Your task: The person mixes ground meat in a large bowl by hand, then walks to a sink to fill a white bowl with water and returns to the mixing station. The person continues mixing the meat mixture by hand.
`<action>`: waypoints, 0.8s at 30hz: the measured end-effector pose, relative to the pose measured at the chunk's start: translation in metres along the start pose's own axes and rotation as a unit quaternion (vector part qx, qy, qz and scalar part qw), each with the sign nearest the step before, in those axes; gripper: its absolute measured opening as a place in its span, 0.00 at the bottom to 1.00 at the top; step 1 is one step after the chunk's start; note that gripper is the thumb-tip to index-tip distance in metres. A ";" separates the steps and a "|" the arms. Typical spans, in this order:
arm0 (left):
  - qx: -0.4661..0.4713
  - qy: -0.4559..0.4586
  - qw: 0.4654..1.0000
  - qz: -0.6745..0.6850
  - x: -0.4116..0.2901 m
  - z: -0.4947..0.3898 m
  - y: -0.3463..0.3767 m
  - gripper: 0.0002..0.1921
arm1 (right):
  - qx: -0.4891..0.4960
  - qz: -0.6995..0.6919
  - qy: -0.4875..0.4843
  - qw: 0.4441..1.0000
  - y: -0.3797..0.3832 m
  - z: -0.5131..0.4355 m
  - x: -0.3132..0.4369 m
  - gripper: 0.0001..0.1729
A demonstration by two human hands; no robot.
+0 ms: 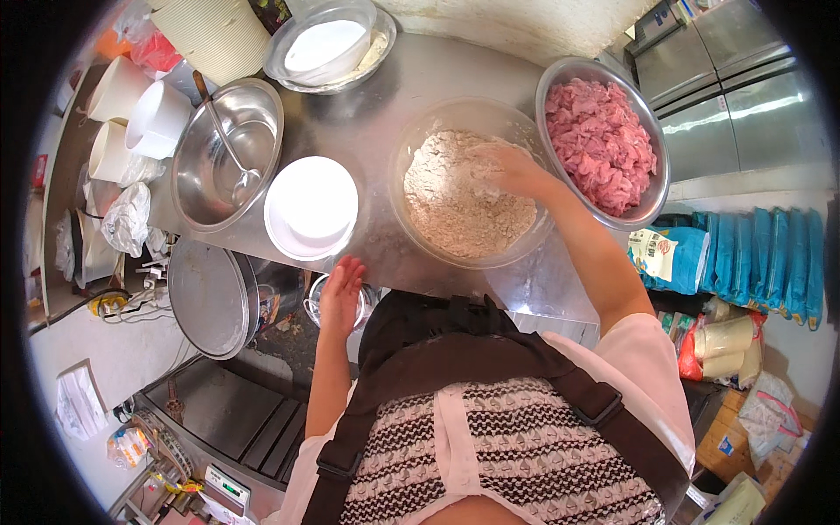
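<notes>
My right hand reaches into a wide translucent bowl on the steel table. Its fingers are dusted and partly lost in a pale brown, crumbly flour mixture. Whether the fingers grip any of it is not visible. My left hand hangs by the table's front edge with its palm bare and nothing in it. Just beyond its fingertips stands a round white tub. To the right of the mixing bowl, a metal basin holds a heap of raw pink meat pieces.
On the left, a steel basin holds a ladle. Nested bowls with white powder stand at the back. A large round-lidded container is below the table's left edge. Blue packages line the right side.
</notes>
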State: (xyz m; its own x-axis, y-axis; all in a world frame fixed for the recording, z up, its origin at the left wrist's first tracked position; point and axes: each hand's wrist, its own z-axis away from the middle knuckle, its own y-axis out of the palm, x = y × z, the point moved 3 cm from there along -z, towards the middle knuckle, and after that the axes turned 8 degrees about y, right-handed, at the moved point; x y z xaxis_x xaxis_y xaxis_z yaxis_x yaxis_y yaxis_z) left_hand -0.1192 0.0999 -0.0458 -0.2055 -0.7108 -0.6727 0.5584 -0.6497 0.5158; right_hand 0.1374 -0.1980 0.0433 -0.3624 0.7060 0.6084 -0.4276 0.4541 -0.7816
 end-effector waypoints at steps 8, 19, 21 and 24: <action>-0.068 0.027 0.997 -0.009 -0.025 -0.012 -0.031 0.23 | -0.117 0.183 -0.020 0.976 -0.027 0.017 0.023 0.12; 0.340 0.295 0.790 -0.416 -0.045 0.009 0.163 0.19 | -0.064 0.116 -0.076 0.988 0.038 0.039 0.001 0.06; 0.356 0.411 0.697 -0.468 -0.031 0.001 0.207 0.22 | -0.085 0.113 -0.119 0.983 0.037 0.044 0.008 0.10; 0.425 0.465 0.616 -0.473 0.006 -0.011 0.254 0.21 | -0.149 0.104 -0.143 0.973 0.038 0.051 0.020 0.13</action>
State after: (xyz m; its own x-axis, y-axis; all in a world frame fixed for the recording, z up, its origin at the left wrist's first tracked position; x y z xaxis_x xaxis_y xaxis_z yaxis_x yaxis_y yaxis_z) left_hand 0.0298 -0.0668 0.0754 0.6534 0.2996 -0.6952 -0.1613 -0.8421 -0.5146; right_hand 0.0716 -0.1945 0.0332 -0.6487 0.6391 0.4132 -0.0764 0.4855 -0.8709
